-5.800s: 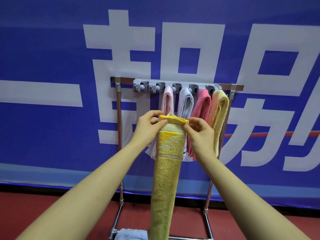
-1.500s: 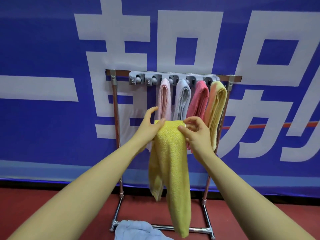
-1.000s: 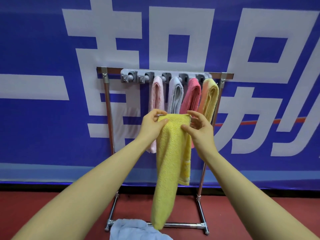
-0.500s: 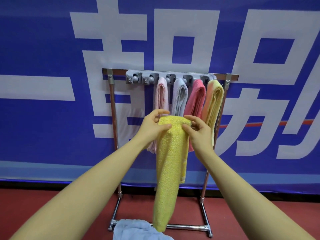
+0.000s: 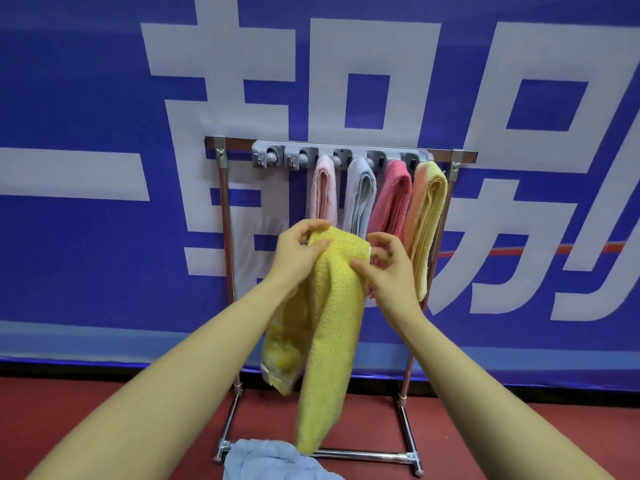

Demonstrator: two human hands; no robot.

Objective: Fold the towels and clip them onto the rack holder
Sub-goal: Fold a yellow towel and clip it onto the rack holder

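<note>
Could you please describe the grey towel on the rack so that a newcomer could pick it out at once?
Find the metal rack before the blue banner, with its grey clip strip along the top bar. Four folded towels hang there; the grey towel is second from the left, between the pale pink towel and the deep pink towel.

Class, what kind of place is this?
Probably a sports hall or staged demo area: a large blue banner with white characters, red floor, and a freestanding towel rack.

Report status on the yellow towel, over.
Both hands, left hand and right hand, grip yellow towel top. Not clipped. Two left clips free; nothing blocking.
</note>
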